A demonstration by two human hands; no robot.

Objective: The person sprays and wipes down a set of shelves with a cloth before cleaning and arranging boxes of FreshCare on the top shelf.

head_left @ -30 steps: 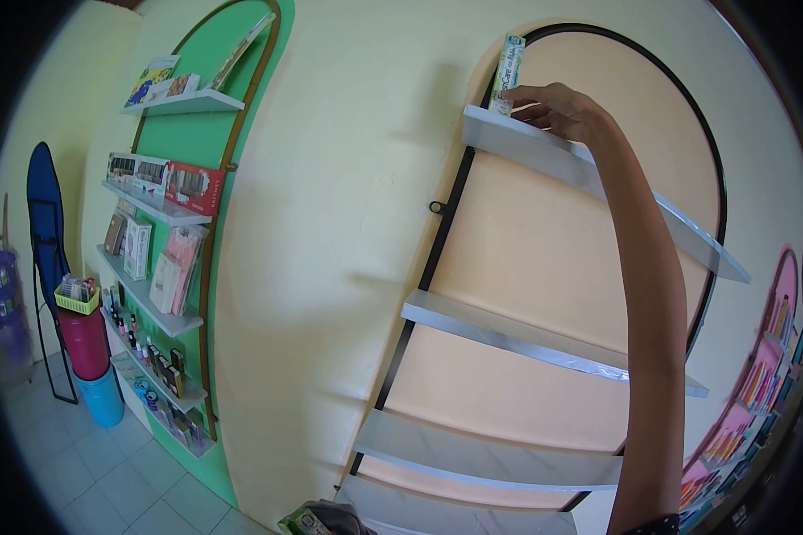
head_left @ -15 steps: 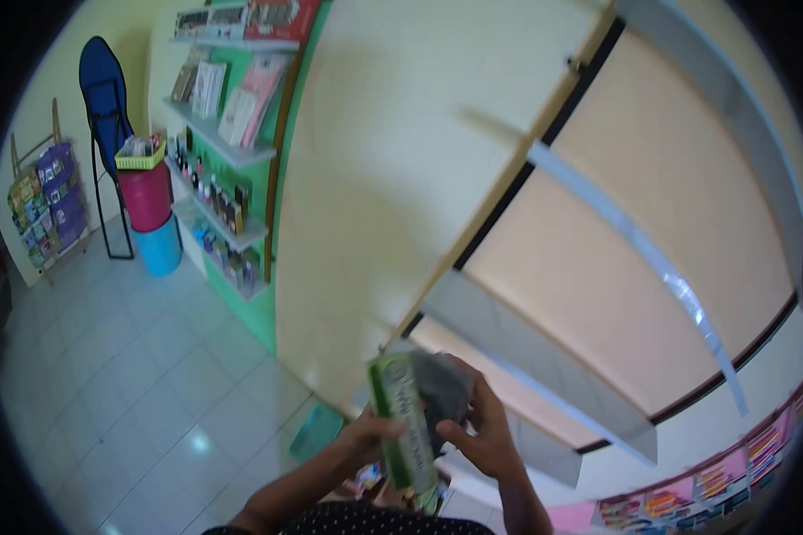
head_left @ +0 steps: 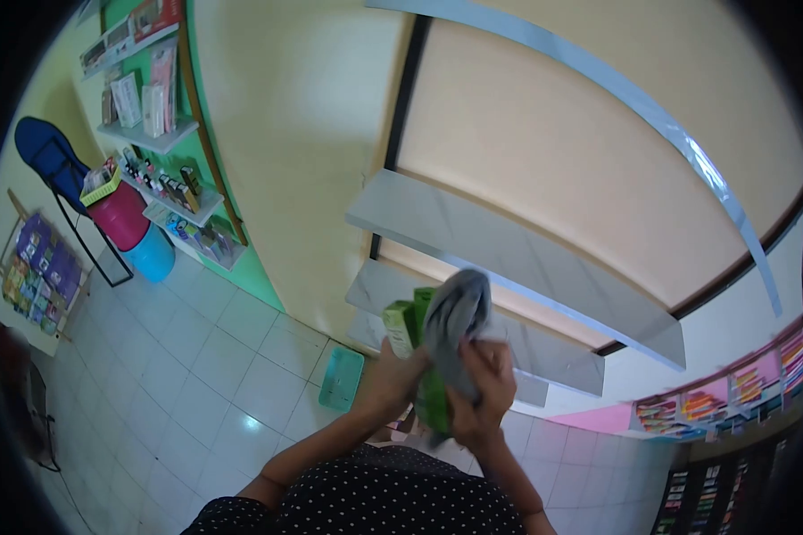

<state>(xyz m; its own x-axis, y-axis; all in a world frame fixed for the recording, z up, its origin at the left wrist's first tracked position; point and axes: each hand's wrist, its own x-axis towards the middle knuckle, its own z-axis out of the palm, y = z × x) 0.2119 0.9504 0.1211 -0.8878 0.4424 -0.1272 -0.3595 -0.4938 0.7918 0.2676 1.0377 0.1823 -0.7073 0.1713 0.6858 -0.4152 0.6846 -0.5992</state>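
Note:
My left hand [head_left: 391, 383] is wrapped around slim green and white boxes [head_left: 400, 325], which stand on end in front of my chest. There look to be two of them, side by side; printing shows on the pale face of one. A grey cloth [head_left: 459, 308] is gripped by my right hand [head_left: 489, 388] and lies over the right side of the boxes. The cloth and my fingers hide much of the boxes, and the right hand is slightly blurred.
Bare marbled shelves [head_left: 509, 245] span the wall ahead. A teal basket [head_left: 341, 379] sits on the tiled floor below. To the left are a stocked green shelf unit [head_left: 165, 134], a pink bin [head_left: 119, 217], a blue bin [head_left: 152, 256] and a folded blue board [head_left: 52, 156].
My view has turned to the right and down. The green boxes have been turned in my left hand, and the grey cloth has moved from behind them to their right side.

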